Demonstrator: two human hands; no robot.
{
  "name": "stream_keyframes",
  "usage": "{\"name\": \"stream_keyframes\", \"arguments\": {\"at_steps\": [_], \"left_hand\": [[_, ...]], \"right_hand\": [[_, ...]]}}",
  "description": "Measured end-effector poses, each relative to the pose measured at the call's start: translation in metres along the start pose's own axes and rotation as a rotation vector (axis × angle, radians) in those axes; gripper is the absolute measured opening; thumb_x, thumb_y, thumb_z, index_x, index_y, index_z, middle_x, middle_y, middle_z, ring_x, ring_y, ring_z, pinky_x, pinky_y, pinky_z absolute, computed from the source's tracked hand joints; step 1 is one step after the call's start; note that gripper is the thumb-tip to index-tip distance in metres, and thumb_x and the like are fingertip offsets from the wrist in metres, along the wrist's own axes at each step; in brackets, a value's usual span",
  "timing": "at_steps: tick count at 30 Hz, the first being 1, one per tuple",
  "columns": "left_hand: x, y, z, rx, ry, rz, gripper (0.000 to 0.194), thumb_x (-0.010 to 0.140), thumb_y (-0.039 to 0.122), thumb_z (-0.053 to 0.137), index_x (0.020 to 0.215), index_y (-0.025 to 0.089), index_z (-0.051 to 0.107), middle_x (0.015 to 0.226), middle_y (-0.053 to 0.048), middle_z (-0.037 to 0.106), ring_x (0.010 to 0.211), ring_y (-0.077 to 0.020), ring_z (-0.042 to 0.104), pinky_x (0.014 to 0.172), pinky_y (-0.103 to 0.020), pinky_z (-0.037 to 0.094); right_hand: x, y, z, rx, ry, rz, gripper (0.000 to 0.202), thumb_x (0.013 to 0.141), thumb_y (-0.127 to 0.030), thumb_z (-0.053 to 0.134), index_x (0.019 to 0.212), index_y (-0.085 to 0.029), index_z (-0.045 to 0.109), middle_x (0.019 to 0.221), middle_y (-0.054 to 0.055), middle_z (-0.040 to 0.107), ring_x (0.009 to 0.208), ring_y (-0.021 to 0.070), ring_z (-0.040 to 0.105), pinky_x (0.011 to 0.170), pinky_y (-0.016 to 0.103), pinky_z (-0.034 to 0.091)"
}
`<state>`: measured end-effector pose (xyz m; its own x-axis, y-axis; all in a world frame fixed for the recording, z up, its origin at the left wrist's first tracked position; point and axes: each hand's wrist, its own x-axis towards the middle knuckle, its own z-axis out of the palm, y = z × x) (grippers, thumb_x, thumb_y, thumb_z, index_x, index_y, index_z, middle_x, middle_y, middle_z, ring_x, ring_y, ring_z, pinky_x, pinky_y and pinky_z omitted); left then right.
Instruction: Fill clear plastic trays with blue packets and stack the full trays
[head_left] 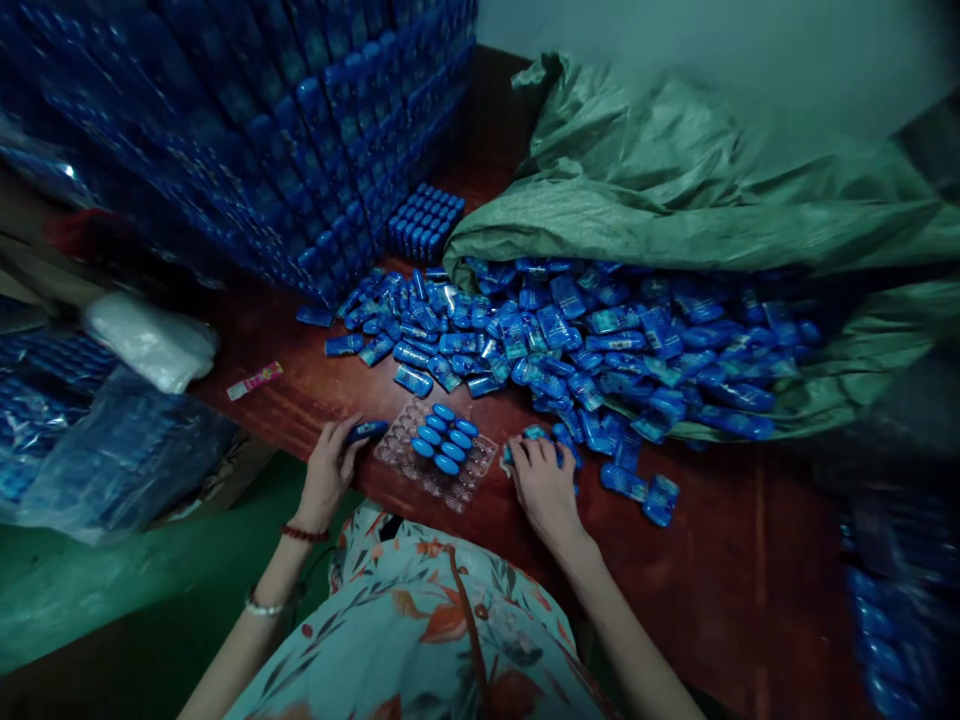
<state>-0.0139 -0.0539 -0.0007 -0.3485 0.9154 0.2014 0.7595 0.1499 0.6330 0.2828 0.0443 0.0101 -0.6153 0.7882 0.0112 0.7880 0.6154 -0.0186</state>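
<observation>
A clear plastic tray (397,450) lies at the table's front edge, with several blue oval containers (448,450) standing in its middle pockets. Left of the tray, my left hand (330,462) grips a blue container (366,431) between thumb and fingers. To the right of the tray, my right hand (541,478) is curled over blue containers at the near edge of the pile, its fingers closed around at least one. A large heap of labelled blue containers (555,325) spreads behind the tray.
The heap spills from a green woven sack (675,215) at the right. Tall stacks of blue containers (337,130) rise at the back left, beside a small filled block (425,222). A pink packet (255,381) and a white plastic bag (154,340) lie at the left.
</observation>
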Motion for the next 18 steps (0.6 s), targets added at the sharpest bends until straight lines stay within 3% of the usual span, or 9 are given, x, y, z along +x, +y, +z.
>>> {"name": "stream_keyframes", "arguments": {"at_steps": [3,5,7,10,14,16,18], "left_hand": [[-0.023,0.018,-0.019,-0.032,0.057,-0.004,0.024,0.087,0.025,0.051,0.11,0.018,0.051,0.091,-0.004,0.057,0.082,-0.0158,0.058,0.073,-0.028,0.049],[-0.032,0.031,-0.028,-0.048,0.066,0.052,0.02,0.086,0.021,0.053,0.105,0.019,0.052,0.091,-0.004,0.059,0.082,-0.015,0.058,0.074,-0.027,0.049],[-0.037,0.041,-0.031,-0.076,0.06,0.127,0.02,0.085,0.017,0.054,0.104,0.02,0.053,0.092,-0.004,0.06,0.084,-0.015,0.058,0.077,-0.027,0.049],[-0.039,0.047,-0.025,-0.118,-0.027,0.23,0.024,0.086,0.014,0.051,0.109,0.02,0.052,0.095,-0.005,0.061,0.087,-0.0152,0.059,0.076,-0.026,0.049],[-0.031,0.043,-0.007,-0.009,-0.216,0.46,0.029,0.09,0.014,0.04,0.116,0.018,0.051,0.102,-0.011,0.06,0.091,-0.018,0.056,0.076,-0.029,0.049],[-0.023,0.041,-0.002,0.067,-0.266,0.558,0.031,0.091,0.015,0.036,0.117,0.017,0.051,0.101,-0.012,0.059,0.089,-0.0188,0.054,0.074,-0.031,0.048],[-0.015,0.041,-0.001,0.105,-0.302,0.608,0.032,0.092,0.016,0.032,0.116,0.016,0.053,0.093,-0.011,0.059,0.082,-0.0177,0.052,0.071,-0.03,0.047]], "right_hand": [[-0.01,0.008,-0.001,0.056,0.028,-0.026,0.027,0.085,-0.013,0.048,0.11,-0.013,0.058,0.099,0.011,0.065,0.101,0.0273,0.052,0.096,0.052,0.028],[-0.013,0.01,-0.006,0.168,0.093,-0.031,0.025,0.088,-0.017,0.045,0.11,-0.016,0.057,0.098,0.009,0.065,0.101,0.0254,0.053,0.1,0.053,0.025],[-0.016,0.006,-0.013,0.349,0.147,-0.016,0.026,0.091,-0.022,0.042,0.113,-0.019,0.055,0.1,0.008,0.064,0.102,0.0228,0.055,0.101,0.048,0.03],[-0.021,-0.012,-0.023,0.641,0.068,0.01,0.03,0.092,-0.029,0.041,0.12,-0.02,0.048,0.107,0.008,0.063,0.099,0.0193,0.059,0.087,0.034,0.046],[-0.024,-0.04,-0.034,0.742,-0.166,0.056,0.029,0.092,-0.028,0.041,0.12,-0.02,0.043,0.101,0.006,0.064,0.089,0.0187,0.063,0.072,0.029,0.051],[-0.022,-0.048,-0.035,0.714,-0.158,0.038,0.023,0.091,-0.027,0.041,0.112,-0.02,0.047,0.097,0.006,0.063,0.088,0.0189,0.062,0.07,0.029,0.051],[-0.02,-0.053,-0.033,0.692,-0.067,0.015,0.02,0.091,-0.026,0.041,0.108,-0.02,0.05,0.095,0.007,0.061,0.089,0.019,0.06,0.073,0.03,0.051]]}}
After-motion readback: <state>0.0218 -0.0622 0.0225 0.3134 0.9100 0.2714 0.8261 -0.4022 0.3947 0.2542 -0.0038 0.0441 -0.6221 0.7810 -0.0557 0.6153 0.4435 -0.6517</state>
